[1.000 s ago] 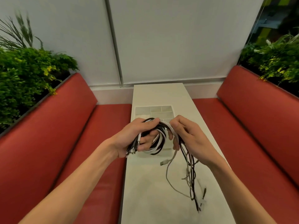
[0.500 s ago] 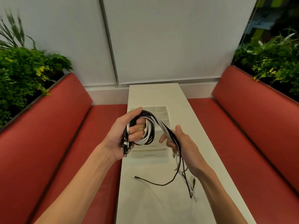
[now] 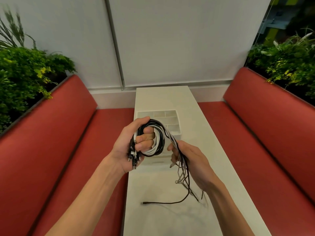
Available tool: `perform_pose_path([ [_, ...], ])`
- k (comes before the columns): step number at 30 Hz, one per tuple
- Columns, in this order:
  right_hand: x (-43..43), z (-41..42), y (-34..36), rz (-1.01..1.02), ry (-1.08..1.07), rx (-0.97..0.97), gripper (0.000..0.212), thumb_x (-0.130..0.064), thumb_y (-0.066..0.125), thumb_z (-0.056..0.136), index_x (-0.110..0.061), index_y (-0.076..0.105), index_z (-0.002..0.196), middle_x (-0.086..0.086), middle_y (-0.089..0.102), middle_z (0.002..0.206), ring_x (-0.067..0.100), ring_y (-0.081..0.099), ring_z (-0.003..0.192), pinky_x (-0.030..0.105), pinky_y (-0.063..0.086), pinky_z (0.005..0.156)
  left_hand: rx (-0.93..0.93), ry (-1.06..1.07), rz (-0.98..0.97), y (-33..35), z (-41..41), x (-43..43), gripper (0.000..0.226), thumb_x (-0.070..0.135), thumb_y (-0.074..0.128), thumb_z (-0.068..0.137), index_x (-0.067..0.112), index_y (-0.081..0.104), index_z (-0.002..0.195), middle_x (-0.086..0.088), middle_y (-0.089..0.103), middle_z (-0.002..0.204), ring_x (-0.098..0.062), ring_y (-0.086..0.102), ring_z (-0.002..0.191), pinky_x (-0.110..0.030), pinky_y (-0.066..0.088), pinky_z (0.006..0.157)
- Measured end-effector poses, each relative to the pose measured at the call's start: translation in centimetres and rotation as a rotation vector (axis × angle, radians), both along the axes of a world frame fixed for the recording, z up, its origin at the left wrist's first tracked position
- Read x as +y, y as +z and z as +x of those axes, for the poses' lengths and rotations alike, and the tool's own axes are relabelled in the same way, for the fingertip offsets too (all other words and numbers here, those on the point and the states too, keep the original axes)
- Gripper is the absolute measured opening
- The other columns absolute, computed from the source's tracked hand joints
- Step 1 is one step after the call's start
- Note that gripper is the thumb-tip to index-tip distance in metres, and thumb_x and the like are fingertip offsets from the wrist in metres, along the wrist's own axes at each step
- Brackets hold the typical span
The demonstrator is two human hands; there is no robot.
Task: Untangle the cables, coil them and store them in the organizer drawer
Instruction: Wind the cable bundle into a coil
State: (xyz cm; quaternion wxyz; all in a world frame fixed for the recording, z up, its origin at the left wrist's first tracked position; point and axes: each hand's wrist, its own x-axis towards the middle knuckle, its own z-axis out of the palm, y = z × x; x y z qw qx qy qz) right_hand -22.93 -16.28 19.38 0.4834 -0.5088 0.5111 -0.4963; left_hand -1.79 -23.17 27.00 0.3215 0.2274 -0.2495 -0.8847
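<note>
My left hand [image 3: 132,146] grips a coiled bundle of black and white cables [image 3: 156,143] above the narrow white table [image 3: 170,193], with several plug ends sticking out below the palm. My right hand [image 3: 190,160] holds the loose strands that run from the coil and hang down. One black cable end [image 3: 163,202] trails across the tabletop. The white organizer drawer [image 3: 170,116] with its divided compartments sits on the table just behind my hands, its front part hidden by them.
Red upholstered benches [image 3: 59,133] [image 3: 264,125] run along both sides of the table. Green plants [image 3: 22,79] [image 3: 289,60] stand behind each backrest. A white wall closes the far end.
My right hand has slid down along the strands, away from the coil. The loose tails have swung, and a black end now lies across the table. My left hand has kept its grip.
</note>
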Motion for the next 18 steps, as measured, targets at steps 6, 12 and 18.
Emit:
perform_pose_path([
  [6,-0.1,0.4,0.4,0.053,0.203,-0.094,0.042,-0.048,0.040,0.117,-0.015,0.050,0.093,0.005,0.038,0.068,0.027,0.042,0.064,0.050,0.056,0.088,0.103,0.059,-0.016,-0.7,0.6,-0.3,0.036,0.040,0.063,0.105,0.019,0.049,0.080,0.009,0.037,0.055,-0.006,0.043,0.042,-0.018,0.037,0.045],
  [12,0.1,0.8,0.0,0.167,0.224,-0.119,0.045,-0.055,0.045,0.111,-0.018,0.052,0.086,0.002,0.041,0.070,0.018,0.034,0.063,0.032,0.032,0.063,0.090,0.228,-0.069,-0.9,0.6,0.1,0.036,0.041,0.063,0.105,0.021,0.050,0.078,0.010,0.040,0.061,-0.006,0.045,0.047,-0.017,0.042,0.049],
  [18,1.0,0.2,-0.6,0.296,0.284,-0.318,0.044,-0.050,0.040,0.116,-0.017,0.052,0.090,0.003,0.025,0.076,0.019,0.026,0.061,0.033,0.044,0.069,0.199,0.302,-0.022,-0.6,1.0,-0.2,0.036,0.040,0.058,0.107,0.020,0.050,0.079,0.008,0.044,0.063,-0.007,0.047,0.047,-0.018,0.047,0.049],
])
